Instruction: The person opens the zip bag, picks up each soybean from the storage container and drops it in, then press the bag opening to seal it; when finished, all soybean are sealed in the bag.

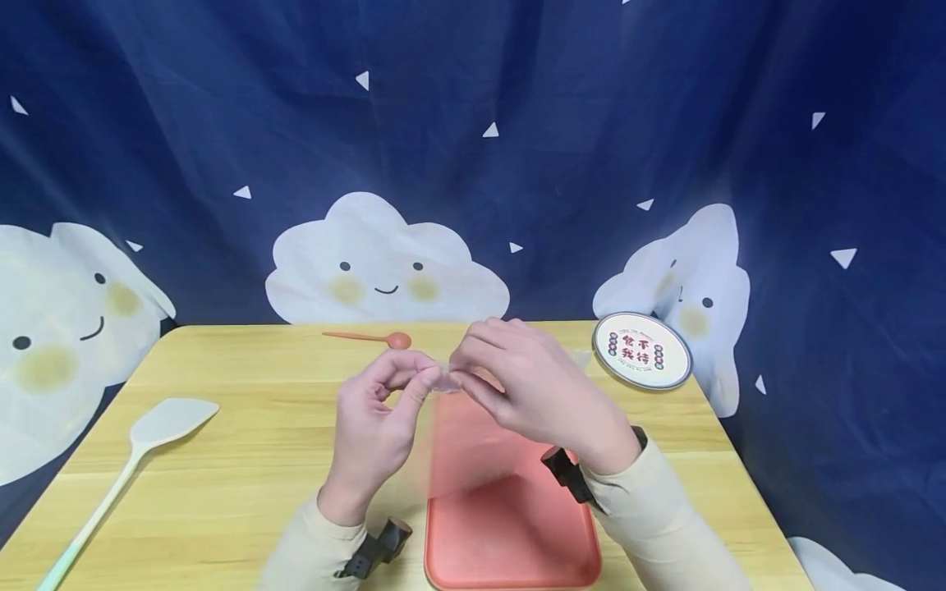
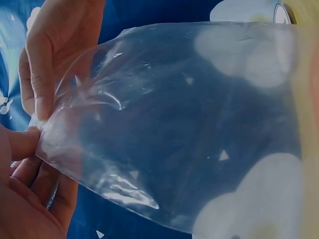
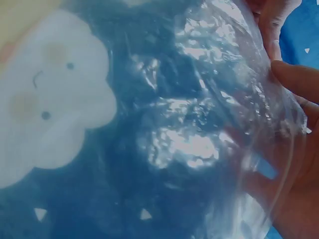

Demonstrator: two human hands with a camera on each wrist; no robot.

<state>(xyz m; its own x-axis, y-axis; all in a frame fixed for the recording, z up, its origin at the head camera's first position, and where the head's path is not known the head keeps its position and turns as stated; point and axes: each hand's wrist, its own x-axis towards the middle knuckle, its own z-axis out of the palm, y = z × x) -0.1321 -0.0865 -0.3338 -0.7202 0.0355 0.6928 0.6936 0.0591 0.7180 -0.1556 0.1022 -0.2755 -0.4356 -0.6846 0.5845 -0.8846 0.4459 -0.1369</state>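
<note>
A clear plastic bag (image 2: 189, 114) hangs from its gathered top edge between my two hands, thin and see-through. At that edge my left hand (image 1: 374, 423) pinches the film between thumb and fingers. Close beside it, my right hand (image 1: 543, 382) grips the same edge, with the fingertips of both hands almost meeting. In the right wrist view the bag (image 3: 149, 124) looks wrinkled and shiny near the hands and smoother lower down. Below the hands, a red tray (image 1: 510, 554) lies on the table, its far part seen hazily through the film.
On the wooden table (image 1: 273, 443), a white spatula (image 1: 170, 421) with a pale green handle end lies at the left. An orange spoon (image 1: 399, 340) lies near the back edge. An oval plate (image 1: 643, 351) with red characters is at the back right. Behind hangs a blue cloud-print curtain (image 1: 436, 123).
</note>
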